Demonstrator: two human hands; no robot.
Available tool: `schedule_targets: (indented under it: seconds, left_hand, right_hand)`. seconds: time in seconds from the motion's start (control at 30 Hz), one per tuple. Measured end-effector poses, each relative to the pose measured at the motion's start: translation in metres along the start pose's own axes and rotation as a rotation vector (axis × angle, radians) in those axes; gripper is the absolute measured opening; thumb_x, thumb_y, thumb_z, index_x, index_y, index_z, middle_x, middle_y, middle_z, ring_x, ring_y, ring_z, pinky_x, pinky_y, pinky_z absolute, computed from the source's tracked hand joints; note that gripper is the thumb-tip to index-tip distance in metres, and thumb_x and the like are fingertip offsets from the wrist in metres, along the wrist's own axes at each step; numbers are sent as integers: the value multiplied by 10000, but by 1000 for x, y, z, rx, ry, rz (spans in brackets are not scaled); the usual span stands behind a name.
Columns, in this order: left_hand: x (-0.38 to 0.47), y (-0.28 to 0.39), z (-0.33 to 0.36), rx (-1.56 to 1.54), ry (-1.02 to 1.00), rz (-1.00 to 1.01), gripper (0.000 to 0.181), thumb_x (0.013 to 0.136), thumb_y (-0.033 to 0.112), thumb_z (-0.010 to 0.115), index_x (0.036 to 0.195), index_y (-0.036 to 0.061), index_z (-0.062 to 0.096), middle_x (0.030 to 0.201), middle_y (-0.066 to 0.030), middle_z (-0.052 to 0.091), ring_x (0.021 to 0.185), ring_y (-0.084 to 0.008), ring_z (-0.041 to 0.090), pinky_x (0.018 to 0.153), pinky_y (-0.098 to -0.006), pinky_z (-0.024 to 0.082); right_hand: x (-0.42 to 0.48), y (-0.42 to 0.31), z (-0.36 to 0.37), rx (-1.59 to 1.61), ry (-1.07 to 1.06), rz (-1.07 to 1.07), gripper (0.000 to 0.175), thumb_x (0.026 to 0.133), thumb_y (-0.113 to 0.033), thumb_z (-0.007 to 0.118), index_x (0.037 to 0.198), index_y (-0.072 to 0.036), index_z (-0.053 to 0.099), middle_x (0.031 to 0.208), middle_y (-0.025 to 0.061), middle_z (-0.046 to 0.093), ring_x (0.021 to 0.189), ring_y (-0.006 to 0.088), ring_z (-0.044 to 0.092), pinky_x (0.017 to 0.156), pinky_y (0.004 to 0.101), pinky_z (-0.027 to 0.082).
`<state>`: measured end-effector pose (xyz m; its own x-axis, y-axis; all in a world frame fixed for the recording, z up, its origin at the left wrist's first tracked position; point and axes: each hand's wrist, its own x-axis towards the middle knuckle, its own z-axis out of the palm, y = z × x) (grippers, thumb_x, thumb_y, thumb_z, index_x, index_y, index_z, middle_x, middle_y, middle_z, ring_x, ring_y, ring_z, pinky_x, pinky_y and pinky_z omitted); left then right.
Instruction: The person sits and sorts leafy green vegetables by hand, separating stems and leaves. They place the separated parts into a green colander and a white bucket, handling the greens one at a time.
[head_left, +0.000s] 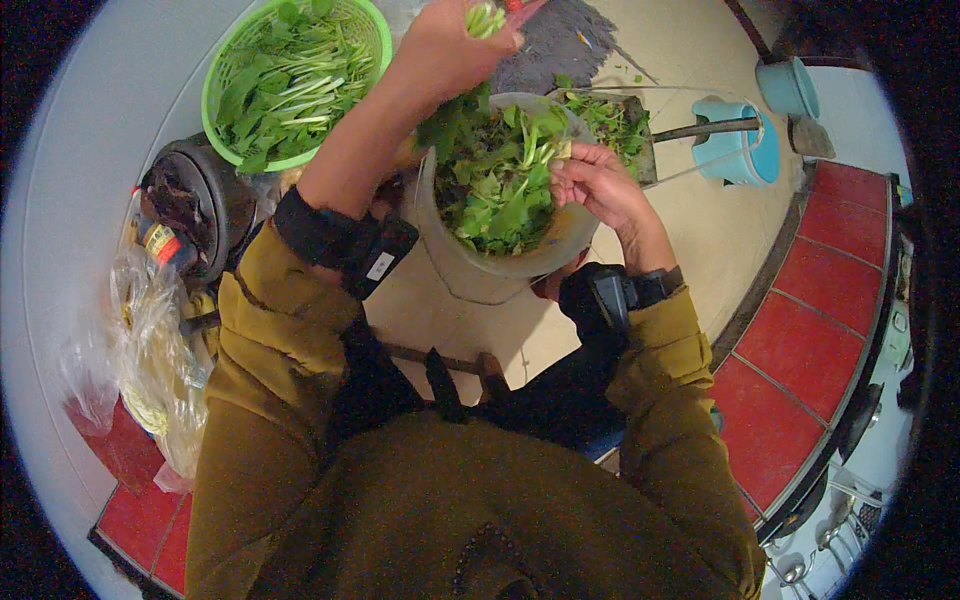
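Observation:
My left hand (457, 49) is raised above the far side of a translucent plastic bucket, closed around a bunch of pale green stems (485, 20) whose leaves hang down. Over the bucket's right side, my right hand (596, 184) pinches a few leafy stems (536, 150) between thumb and fingers. The bucket (431, 217) has a wire handle and holds green leaves and darker scraps. Left of my left forearm stands a bright green plastic basket (208, 105), filled with leafy greens (300, 90) with pale stems.
A dustpan (643, 161) with leaf scraps lies right of the bucket, near a blue bucket (761, 161). A grey mat (547, 49) is beyond. At left are a dark round pot (232, 202), a bottle (160, 241) and clear plastic bags (150, 322). Red tiles (802, 322) edge the right.

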<state>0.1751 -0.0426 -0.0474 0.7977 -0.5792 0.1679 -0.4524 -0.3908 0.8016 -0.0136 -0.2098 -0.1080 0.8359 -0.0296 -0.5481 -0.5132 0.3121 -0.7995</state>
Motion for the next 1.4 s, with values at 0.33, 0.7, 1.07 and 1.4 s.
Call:
schedule_targets:
  seconds: [0.33,0.7,1.07,1.4]
  left_hand:
    - [-23,1,40,5,-566,-47,397,702,378,735,839,15,652,708,-80,650,650,-159,603,636,-334,485]
    - [-32,-9,61,-66,-550,-34,536,590,446,743,831,-22,643,809,-224,628,773,-343,622,707,-397,484]
    - [-29,0,45,-32,-475,-43,377,659,334,698,864,20,659,753,-158,643,707,-284,620,677,-370,492]
    - [-23,7,30,-250,-335,-112,241,728,207,679,839,-6,662,701,-36,636,637,-105,584,613,-286,491]
  right_hand:
    - [-24,-11,-6,198,32,-111,54,835,-41,549,871,-18,582,705,41,563,619,137,546,570,260,460]
    - [-24,-12,13,18,184,-230,164,799,-153,650,918,-46,610,691,0,581,560,90,531,512,219,400]
    - [-25,-20,12,65,317,-179,214,803,-5,498,997,19,587,779,69,599,579,160,548,526,258,449]
    - [-18,3,-15,-238,419,101,276,777,-64,547,1042,16,557,788,84,613,478,141,563,418,251,413]
